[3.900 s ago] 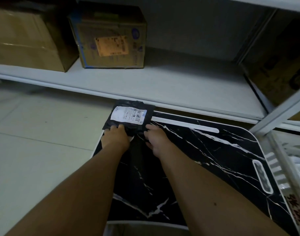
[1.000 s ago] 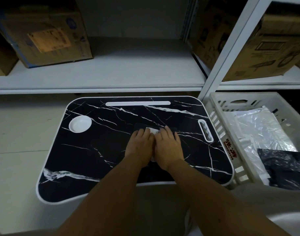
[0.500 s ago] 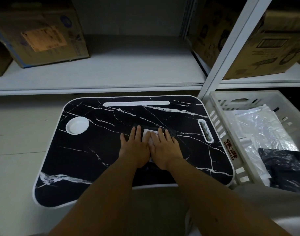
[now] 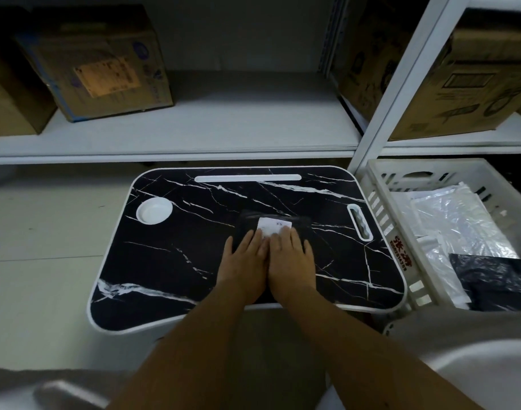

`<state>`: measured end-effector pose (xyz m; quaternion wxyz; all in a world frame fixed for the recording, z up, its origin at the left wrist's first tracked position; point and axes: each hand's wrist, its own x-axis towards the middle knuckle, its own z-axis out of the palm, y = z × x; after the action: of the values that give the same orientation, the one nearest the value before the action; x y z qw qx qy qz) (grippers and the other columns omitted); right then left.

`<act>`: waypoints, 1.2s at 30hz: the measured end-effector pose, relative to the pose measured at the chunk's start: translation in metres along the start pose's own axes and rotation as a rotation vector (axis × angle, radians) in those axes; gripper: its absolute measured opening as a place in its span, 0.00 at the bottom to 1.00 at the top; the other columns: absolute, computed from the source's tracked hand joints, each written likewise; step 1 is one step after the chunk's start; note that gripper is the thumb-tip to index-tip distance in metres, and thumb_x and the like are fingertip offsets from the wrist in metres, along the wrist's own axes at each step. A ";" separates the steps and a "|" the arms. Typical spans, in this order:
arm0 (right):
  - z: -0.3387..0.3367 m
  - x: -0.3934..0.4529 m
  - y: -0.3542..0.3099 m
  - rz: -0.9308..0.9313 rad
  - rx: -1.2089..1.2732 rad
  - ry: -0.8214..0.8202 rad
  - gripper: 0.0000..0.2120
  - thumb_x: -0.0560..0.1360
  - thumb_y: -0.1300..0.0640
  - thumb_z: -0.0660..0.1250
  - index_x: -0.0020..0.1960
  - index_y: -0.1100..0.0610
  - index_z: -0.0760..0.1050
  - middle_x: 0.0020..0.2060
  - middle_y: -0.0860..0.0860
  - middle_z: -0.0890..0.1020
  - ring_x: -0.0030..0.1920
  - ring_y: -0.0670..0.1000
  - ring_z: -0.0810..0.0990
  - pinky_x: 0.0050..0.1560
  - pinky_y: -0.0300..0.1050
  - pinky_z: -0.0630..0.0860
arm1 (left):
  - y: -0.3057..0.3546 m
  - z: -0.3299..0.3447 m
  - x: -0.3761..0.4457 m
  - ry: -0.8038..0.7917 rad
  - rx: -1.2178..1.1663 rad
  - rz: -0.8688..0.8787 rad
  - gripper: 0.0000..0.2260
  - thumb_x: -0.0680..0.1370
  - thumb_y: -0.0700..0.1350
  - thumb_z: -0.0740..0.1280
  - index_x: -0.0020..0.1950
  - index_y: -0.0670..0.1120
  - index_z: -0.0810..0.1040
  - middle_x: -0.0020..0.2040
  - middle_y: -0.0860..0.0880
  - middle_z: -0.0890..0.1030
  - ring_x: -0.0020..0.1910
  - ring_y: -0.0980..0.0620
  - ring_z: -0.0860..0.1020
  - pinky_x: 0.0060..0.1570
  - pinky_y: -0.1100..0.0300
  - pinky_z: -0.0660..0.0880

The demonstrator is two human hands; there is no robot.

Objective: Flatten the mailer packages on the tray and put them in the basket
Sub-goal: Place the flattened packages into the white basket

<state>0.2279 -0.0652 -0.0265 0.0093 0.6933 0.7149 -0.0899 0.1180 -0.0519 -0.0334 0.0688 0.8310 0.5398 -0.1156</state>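
Both hands [image 4: 266, 261] press flat on the black mailer [image 4: 300, 221].

floor [image 4: 40, 232] | on it: tray [image 4: 170, 261], basket [image 4: 380, 208]

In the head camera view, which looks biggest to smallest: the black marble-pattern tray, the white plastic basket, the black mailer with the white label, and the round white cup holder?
1. Black marble-pattern tray
2. White plastic basket, partly cut off by the frame, so unsure
3. Black mailer, partly under both hands
4. Round white cup holder
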 end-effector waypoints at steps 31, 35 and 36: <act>0.011 0.031 0.031 -0.097 0.007 -0.060 0.25 0.82 0.46 0.46 0.78 0.50 0.50 0.78 0.54 0.49 0.78 0.56 0.44 0.76 0.57 0.45 | -0.001 0.001 0.030 0.027 -0.078 -0.015 0.28 0.83 0.53 0.49 0.78 0.46 0.42 0.79 0.45 0.40 0.77 0.47 0.38 0.74 0.40 0.45; 0.006 0.038 0.038 -0.054 0.023 -0.147 0.27 0.81 0.41 0.48 0.78 0.42 0.47 0.78 0.57 0.44 0.77 0.60 0.40 0.75 0.62 0.43 | -0.015 -0.006 0.040 -0.068 -0.047 -0.009 0.29 0.82 0.58 0.46 0.78 0.50 0.41 0.78 0.45 0.38 0.77 0.46 0.39 0.73 0.37 0.43; 0.006 0.038 0.038 -0.046 0.025 -0.151 0.27 0.81 0.41 0.48 0.78 0.42 0.46 0.78 0.57 0.44 0.77 0.60 0.40 0.75 0.62 0.42 | -0.017 -0.005 0.040 -0.079 -0.054 -0.018 0.28 0.82 0.59 0.45 0.78 0.51 0.40 0.78 0.46 0.38 0.77 0.46 0.39 0.72 0.36 0.43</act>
<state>0.2636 -0.0280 -0.0422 0.0524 0.6680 0.7268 -0.1508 0.1191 -0.0083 -0.0389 0.1113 0.8187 0.5470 -0.1345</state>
